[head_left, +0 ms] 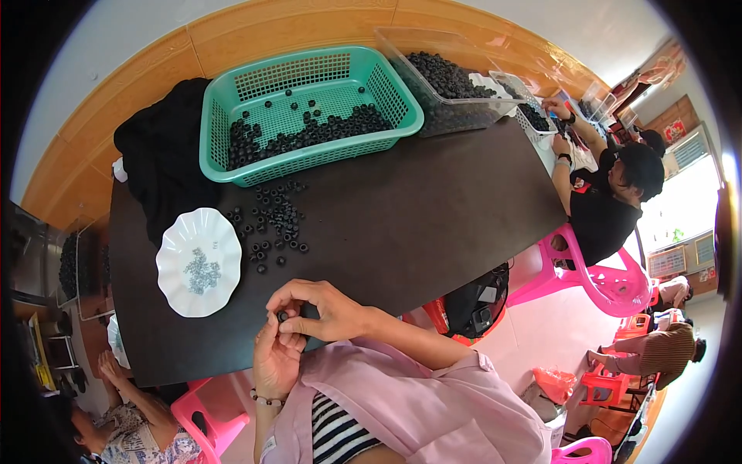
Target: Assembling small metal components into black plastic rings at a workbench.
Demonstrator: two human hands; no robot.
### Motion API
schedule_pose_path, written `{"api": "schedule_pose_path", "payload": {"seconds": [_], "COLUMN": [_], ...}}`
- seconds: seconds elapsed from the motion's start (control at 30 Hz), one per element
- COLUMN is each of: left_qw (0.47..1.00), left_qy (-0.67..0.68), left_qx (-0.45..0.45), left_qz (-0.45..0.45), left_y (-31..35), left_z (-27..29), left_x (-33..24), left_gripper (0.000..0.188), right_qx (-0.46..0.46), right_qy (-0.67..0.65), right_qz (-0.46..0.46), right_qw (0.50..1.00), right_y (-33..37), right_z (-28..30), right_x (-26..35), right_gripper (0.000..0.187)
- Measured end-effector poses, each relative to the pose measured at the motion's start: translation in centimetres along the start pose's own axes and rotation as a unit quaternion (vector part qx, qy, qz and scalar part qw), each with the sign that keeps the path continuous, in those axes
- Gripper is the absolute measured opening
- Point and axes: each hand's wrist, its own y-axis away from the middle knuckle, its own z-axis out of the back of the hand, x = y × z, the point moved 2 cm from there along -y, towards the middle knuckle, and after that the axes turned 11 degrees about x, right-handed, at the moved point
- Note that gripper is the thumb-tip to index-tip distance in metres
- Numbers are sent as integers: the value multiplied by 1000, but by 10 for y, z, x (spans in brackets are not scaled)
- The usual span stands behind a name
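My left hand (274, 362), with a bead bracelet on the wrist, and my right hand (318, 305) meet at the near edge of the dark table (433, 224). Both pinch one small black ring-shaped part (283, 315) between their fingertips. Just beyond them lies a white scalloped plate (171, 267) with a heap of tiny grey metal pieces (202, 271). A loose scatter of several black ring parts (274, 220) lies next to the plate. Behind it stands a teal plastic basket (220, 166) holding many more of the black parts.
A black cloth (162, 155) lies left of the basket. A clear plastic bin (456, 112) of black parts sits at the back. A person in black (610, 205) works at the table's right end on a pink chair (610, 282). Another person (124, 417) sits at the lower left.
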Motion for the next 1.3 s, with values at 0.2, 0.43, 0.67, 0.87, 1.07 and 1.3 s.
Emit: {"api": "schedule_pose_path", "payload": {"seconds": [0.2, 0.43, 0.67, 0.87, 1.07, 1.3], "left_qw": [998, 1000, 999, 998, 998, 999], "left_qy": [-28, -20, -46, -50, -47, -44], "left_qx": [-50, -6, -2, 4, 17, 11], "left_qz": [1, -14, -21, -26, -26, -26], "left_y": [-6, -7, -7, -4, -3, -3], "left_z": [-1, 16, 17, 17, 17, 18], "left_x": [3, 1, 3, 3, 1, 1], "left_gripper": [25, 25, 25, 26, 27, 27], "right_qx": [-3, -63, -187, -371, -447, -455], "right_qy": [26, 36, 133, 346, 499, 421], "right_qz": [-11, -27, 7, 26, -168, -131], "right_qw": [1000, 997, 973, 862, 723, 774], "right_y": [0, -3, -10, -12, 3, 22], "right_z": [5, 32, 112, 228, 348, 391], "right_x": [-4, 2, 25, 67, 79, 59], "right_gripper": [20, 17, 20, 18, 34, 29]}}
